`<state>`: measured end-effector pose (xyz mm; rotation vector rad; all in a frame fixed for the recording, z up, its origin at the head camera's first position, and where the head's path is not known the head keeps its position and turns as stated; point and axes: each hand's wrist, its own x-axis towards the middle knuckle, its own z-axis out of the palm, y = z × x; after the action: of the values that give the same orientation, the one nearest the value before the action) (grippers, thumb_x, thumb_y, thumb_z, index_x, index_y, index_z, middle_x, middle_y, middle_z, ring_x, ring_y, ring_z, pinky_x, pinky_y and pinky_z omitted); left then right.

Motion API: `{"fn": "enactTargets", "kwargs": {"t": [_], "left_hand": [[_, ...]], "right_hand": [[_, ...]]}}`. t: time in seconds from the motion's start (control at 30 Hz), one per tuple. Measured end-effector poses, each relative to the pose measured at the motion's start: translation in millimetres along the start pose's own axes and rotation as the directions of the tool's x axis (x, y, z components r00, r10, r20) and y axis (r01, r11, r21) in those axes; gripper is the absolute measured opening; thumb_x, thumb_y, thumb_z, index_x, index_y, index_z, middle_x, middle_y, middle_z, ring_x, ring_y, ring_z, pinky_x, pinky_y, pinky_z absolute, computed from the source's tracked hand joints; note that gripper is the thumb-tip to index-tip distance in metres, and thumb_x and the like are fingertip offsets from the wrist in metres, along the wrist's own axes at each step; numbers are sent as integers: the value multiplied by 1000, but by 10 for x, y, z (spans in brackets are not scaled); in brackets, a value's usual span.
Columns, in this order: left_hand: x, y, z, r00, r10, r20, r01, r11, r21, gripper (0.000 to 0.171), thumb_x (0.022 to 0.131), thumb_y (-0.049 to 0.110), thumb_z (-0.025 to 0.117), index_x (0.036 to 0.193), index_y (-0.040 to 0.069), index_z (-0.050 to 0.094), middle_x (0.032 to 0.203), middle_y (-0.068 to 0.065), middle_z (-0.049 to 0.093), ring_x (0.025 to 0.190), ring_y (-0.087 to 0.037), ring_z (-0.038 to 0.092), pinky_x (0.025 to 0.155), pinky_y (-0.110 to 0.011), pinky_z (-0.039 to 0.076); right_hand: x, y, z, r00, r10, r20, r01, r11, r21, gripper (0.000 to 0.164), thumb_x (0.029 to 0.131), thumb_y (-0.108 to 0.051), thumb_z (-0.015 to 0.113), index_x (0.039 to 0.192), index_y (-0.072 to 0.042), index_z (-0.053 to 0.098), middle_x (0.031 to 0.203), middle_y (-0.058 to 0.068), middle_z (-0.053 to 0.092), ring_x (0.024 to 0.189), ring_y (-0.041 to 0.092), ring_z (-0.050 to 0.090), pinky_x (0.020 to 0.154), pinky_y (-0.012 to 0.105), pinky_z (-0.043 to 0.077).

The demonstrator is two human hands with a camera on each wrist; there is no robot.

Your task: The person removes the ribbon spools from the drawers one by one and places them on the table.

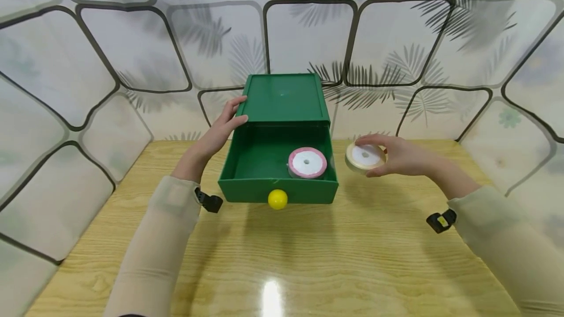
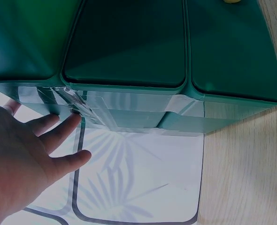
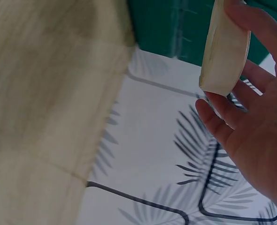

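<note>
The round, flat cream ribbon roll with a white middle (image 1: 367, 159) is right of the frame's centre, up above the yellow wooden table (image 1: 352, 253). My right hand (image 1: 398, 155) pinches it between thumb and fingers. To its left, a round pink-edged white roll (image 1: 307, 165) sits in the pulled-out green plastic drawer (image 1: 260, 155). My left hand (image 1: 215, 135), fingers spread, touches the green plastic box (image 1: 284, 99), left of centre.

Drawer (image 1: 260, 153): open from above, passable at left, obstructed at right by pink spool (image 1: 307, 163).
Yellow knob (image 1: 277, 199): jutting out at front.
Drawer's right: slim gap, then cream spool (image 1: 365, 156) in right grip (image 1: 398, 155).
Box's (image 1: 282, 97) left: blocked by left grip (image 1: 216, 133).
Surface (image 1: 330, 258): passable before drawer, between forearms (image 1: 152, 243).
</note>
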<state>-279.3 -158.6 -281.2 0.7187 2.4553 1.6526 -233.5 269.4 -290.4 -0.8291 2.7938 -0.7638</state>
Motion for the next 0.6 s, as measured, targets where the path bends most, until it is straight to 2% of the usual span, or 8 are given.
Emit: {"fn": "enactTargets", "kwargs": {"t": [0.23,0.47,0.6], "left_hand": [[6,10,-4,1000,-13,-4,13,1000,8,62,102,36,40,156,24,11,159,-10,11,141,-32,18,109,-57,21],[12,2,2,1000,-6,-2,6,1000,-2,62,102,36,40,156,22,11,158,-11,12,141,-32,20,108,-56,23],[10,2,1,1000,-7,-4,7,1000,0,62,102,35,40,156,22,12,158,-11,12,140,-33,21,108,-56,23]], "right_hand": [[56,214,210,999,-12,-32,11,1000,-27,70,73,-28,87,134,-7,57,135,17,53,114,35,52,86,49,43],[119,499,419,997,68,-43,-68,998,12,73,72,-27,87,134,-5,56,131,22,54,107,34,53,85,46,42],[164,628,522,995,85,-47,-85,996,6,72,71,-29,88,132,-6,57,129,23,55,104,33,53,83,45,42]]}}
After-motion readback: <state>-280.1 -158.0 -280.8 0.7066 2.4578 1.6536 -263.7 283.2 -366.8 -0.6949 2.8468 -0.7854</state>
